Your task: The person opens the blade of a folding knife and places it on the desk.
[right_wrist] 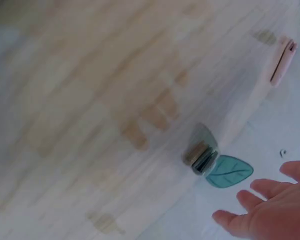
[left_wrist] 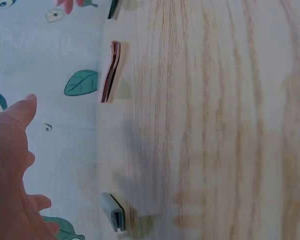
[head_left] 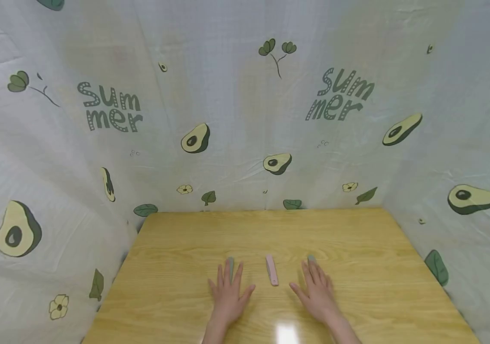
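Observation:
Three slim, clip-like strips lie apart in a row across the wooden table. The pink one (head_left: 272, 270) is in the middle, with a lengthwise slit showing in the left wrist view. My left hand (head_left: 228, 297) has its fingers spread over the left grey-green strip (head_left: 231, 264), partly hiding it. On the other side, my right hand (head_left: 320, 297) stretches its fingers over the right grey-green strip (head_left: 311, 258), of which only the far end shows in the head view. Both wrist views show hands with straight, loose fingers, holding nothing, raised beside the grey-green strips (left_wrist: 113, 212).
The light wooden table (head_left: 176, 267) ends at a pale cloth (head_left: 236, 95) printed with avocados, leaves and lettering. Cloth hangs behind the table and along both sides. A bright reflection lies on the wood near the front, between the forearms.

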Available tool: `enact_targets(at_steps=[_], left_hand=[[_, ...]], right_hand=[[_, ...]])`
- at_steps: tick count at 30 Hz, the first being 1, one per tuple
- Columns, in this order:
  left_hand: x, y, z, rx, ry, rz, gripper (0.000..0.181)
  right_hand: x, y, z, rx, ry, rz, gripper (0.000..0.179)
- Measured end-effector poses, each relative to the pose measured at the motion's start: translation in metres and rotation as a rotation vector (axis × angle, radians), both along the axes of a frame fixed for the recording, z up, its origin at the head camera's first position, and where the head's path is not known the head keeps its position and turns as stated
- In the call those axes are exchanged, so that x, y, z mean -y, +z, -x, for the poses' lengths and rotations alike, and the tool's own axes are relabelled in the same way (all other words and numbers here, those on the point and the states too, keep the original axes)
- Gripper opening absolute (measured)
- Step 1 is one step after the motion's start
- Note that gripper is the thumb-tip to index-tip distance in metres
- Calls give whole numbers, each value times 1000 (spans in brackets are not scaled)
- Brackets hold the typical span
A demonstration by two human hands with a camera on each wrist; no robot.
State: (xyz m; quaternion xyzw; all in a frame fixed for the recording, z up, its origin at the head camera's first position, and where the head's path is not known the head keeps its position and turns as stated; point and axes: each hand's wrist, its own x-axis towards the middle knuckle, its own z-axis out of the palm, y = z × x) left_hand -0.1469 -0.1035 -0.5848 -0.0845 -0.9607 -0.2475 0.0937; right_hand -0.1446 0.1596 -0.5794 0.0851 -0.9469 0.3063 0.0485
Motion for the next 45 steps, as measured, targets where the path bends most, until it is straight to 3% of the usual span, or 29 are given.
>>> enact_targets(at_steps=[5,9,19,28,35,45], left_hand=[[-4,-1,8,-61,-48,-101,64],[-10,1,17,-53,-74,-210,60],[-27,1,37,42,-87,-418,55],[-40,-12,51,191,-26,-664,46],[-46,-19,56,243,28,-709,44],[-51,-20,59,248,10,-771,35]], right_hand=[[7,2,7,-6,35,90,74],[13,3,16,9,51,172,72],[25,2,34,152,52,403,69],[31,-4,58,258,0,483,57],[37,-8,67,363,-6,638,57],[43,-9,70,375,-15,680,54]])
